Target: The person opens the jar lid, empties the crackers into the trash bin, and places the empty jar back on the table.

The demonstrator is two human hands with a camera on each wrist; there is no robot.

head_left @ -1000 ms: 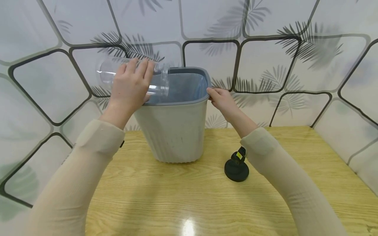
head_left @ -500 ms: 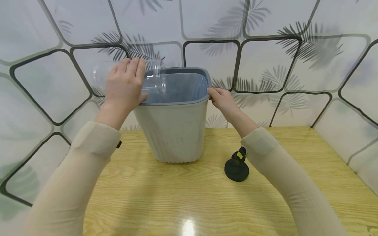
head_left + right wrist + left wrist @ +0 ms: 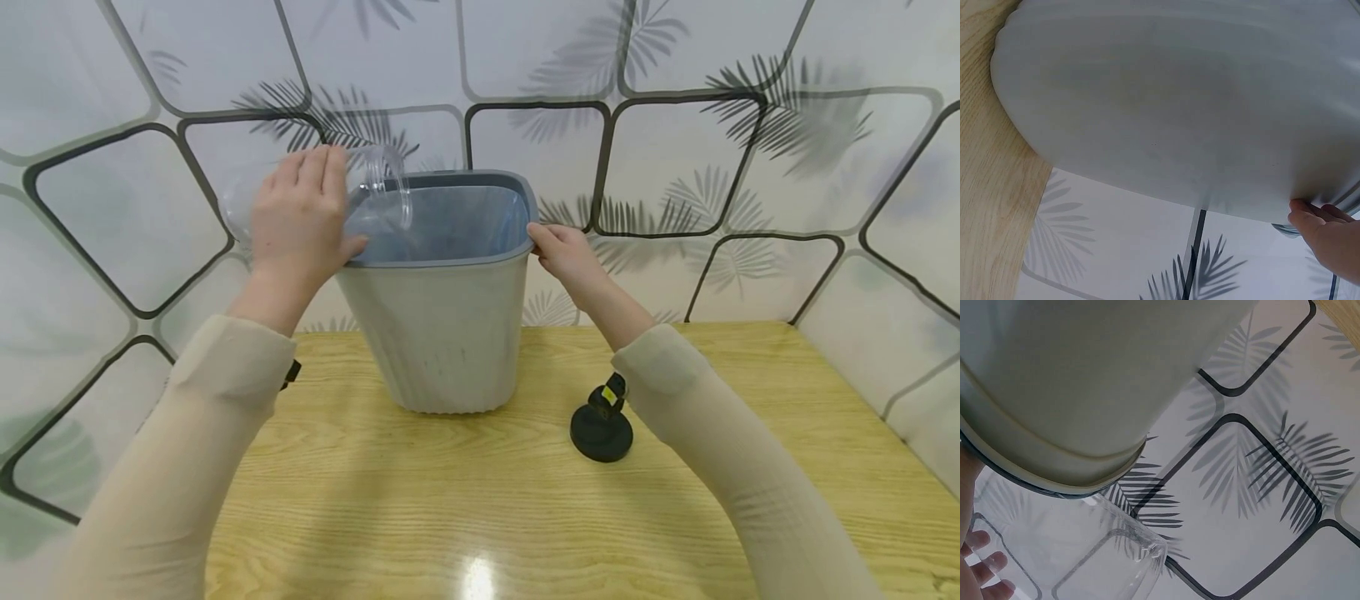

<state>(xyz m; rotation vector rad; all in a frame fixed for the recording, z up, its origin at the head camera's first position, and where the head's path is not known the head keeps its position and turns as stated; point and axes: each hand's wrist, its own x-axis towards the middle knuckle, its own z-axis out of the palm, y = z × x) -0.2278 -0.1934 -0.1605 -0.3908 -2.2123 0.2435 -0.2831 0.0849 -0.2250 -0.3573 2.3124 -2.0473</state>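
In the head view a tall pale-grey trash bin [image 3: 442,333] with a darker grey rim stands upright on the wooden table. My left hand [image 3: 296,217] grips a clear, see-through jar [image 3: 371,200] lying on its side. The jar's mouth points right and sits over the left part of the bin's opening; its base is to the left, partly behind the hand. On the other side, my right hand [image 3: 566,254] pinches the bin's right rim. The left wrist view shows fingertips [image 3: 997,560] through the clear jar, just under the bin's rim [image 3: 1066,487].
A black round-based stand [image 3: 602,429] with a yellow mark is on the table [image 3: 450,500], near the right sleeve. A small black object [image 3: 291,374] peeks out beside the left cuff. The patterned wall [image 3: 675,158] rises close behind the bin.
My left hand and the jar have shifted left, so less of the jar lies over the bin. Its mouth has turned slightly. The right hand and the bin have stayed put.
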